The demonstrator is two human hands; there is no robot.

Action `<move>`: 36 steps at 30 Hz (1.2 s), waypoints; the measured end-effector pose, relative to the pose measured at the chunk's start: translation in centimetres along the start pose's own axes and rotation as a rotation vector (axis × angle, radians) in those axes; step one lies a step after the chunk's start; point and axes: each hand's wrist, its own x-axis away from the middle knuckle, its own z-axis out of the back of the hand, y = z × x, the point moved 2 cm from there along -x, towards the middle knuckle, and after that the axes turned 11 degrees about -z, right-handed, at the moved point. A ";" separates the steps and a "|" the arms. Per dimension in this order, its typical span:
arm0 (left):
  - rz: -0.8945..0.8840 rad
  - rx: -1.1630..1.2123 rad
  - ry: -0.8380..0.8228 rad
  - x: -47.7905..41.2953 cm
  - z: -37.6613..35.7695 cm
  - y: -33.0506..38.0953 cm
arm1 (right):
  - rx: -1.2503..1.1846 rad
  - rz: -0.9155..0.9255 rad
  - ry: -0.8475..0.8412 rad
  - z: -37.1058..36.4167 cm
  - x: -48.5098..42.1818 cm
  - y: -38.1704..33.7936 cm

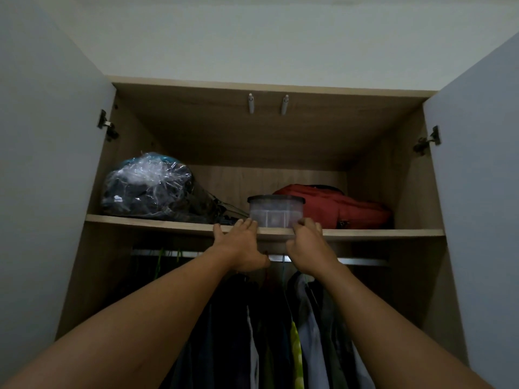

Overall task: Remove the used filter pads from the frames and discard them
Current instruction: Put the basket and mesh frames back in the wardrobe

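A round translucent plastic container (276, 211) with a dark lid stands at the front edge of the upper wardrobe shelf (168, 223). Both my arms reach up to it. My left hand (238, 244) has its fingertips at the container's lower left side, fingers spread. My right hand (307, 247) curls its fingers against the lower right side. Both hands touch the container, which still rests on the shelf. No filter pads or frames are visible.
A clear plastic bag of dark items (151, 186) lies at the shelf's left. A red bag (339, 206) lies behind and right of the container. Clothes (280, 332) hang on a rail (362, 261) below. Both wardrobe doors (42, 164) stand open.
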 end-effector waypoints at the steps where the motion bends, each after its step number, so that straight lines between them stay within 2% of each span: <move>1: -0.003 0.019 -0.011 0.8 0.1 0.2 | -0.014 0.006 -0.017 0.5 0.9 -0.4; 5: -0.060 0.015 -0.071 5.1 0.8 0.9 | -0.021 -0.018 -0.047 2.5 4.9 -1.6; 11: -0.099 0.046 -0.043 12.9 3.1 1.2 | -0.007 -0.056 -0.058 5.8 11.7 -4.5; 18: -0.135 0.243 -0.028 28.9 1.8 4.0 | -0.029 -0.182 -0.174 7.6 28.1 -6.9; 25: -0.159 0.337 -0.214 45.1 -5.7 9.5 | -0.140 -0.458 -0.309 7.0 47.0 -7.0; 29: -0.187 0.405 -0.370 52.0 -10.0 14.4 | -0.154 -0.615 -0.444 3.5 57.6 -2.9; 36: -0.228 0.514 -0.559 62.0 -18.0 22.9 | -0.183 -0.934 -0.513 4.6 74.1 1.4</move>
